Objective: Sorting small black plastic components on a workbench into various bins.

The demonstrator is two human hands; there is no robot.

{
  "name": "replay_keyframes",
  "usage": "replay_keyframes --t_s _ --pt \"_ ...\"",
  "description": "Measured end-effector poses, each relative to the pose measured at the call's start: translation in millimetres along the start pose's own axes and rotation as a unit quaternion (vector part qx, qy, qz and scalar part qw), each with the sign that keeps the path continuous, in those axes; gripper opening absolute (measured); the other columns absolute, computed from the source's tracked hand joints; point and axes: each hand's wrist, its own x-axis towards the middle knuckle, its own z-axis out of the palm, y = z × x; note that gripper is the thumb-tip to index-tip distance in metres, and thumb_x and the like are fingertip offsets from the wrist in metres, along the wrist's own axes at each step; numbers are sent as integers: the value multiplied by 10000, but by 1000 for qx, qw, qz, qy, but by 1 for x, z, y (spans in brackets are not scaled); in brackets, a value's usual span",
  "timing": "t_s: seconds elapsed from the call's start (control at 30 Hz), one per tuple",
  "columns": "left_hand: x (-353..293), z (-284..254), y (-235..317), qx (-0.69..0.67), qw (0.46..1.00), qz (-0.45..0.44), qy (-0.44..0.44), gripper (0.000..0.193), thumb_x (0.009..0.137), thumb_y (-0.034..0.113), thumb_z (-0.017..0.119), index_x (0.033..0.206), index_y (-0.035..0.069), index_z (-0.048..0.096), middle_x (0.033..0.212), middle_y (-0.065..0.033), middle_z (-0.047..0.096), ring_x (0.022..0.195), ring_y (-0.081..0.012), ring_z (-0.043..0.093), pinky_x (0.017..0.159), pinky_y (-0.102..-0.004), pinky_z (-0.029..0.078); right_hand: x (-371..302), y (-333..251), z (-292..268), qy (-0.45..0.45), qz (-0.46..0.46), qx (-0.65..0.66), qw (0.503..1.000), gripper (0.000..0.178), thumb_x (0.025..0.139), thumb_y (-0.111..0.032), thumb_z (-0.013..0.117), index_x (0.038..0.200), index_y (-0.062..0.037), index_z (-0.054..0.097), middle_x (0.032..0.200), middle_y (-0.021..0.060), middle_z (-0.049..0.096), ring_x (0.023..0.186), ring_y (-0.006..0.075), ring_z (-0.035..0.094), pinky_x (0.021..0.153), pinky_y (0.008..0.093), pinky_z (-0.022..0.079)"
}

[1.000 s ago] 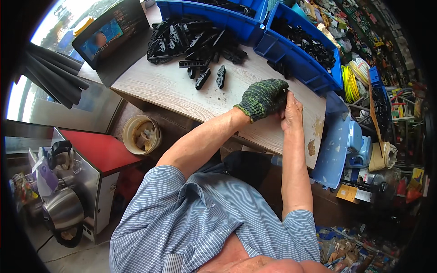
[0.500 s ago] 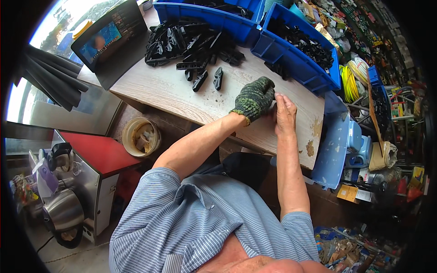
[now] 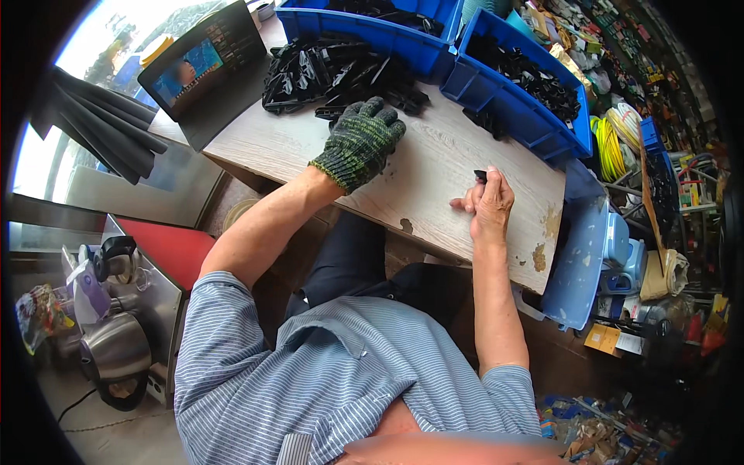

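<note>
My left hand, in a green and black knitted glove, is over the table at the front of a heap of black plastic parts. Its fingers are curled downward, and whatever lies under them is hidden. Bare and raised over the right part of the table, my right hand pinches a small black plastic part between thumb and index finger. The other fingers are loosely bent to the left. Only one end of the part shows, so its full shape cannot be made out.
Blue bins of black parts line the table's far side, the right one angled. A few parts lie by its base. A screen stands at far left. A light blue plastic chair adjoins the right edge.
My gloved left hand has moved left and away from my right hand, to the heap's front, covering the loose parts there. My right hand now shows a small black part.
</note>
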Motion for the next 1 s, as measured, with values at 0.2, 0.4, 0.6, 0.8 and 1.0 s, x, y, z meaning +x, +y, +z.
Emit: replay_keyframes --t_s 0.2,0.4,0.6,0.8,1.0 --pt "13 22 10 -72 991 106 28 198 782 117 655 978 98 643 1086 -120 596 1124 -349 555 892 -452 485 -2 2 3 20 -6 25 999 350 982 -355 540 777 -77 486 454 -20 312 398 114 366 444 365 550" --pt "35 49 37 -182 975 126 21 201 799 107 636 999 98 647 1034 -109 598 1057 -347 578 831 -458 496 -1 4 4 36 -19 22 999 360 980 -365 549 783 -67 498 464 -23 323 397 114 373 441 372 546" --pt "48 57 44 -211 967 140 6 194 826 142 636 1014 105 665 1028 -112 614 1002 -331 612 825 -443 493 1 7 1 46 -37 20 998 398 984 -404 542 766 -74 501 444 -15 303 386 128 362 458 435 543" --pt "39 49 56 -175 972 155 -17 232 888 265 590 1057 130 672 998 -81 631 934 -288 631 764 -426 495 5 13 -6 67 -52 8 996 405 976 -400 551 736 -78 494 447 -10 314 396 147 373 447 420 524" --pt "41 51 62 -130 984 118 -3 219 881 269 613 1049 143 676 996 -71 637 928 -283 622 757 -440 487 4 11 -3 69 -49 24 996 401 979 -402 543 755 -71 498 450 -6 312 408 148 370 482 422 536"
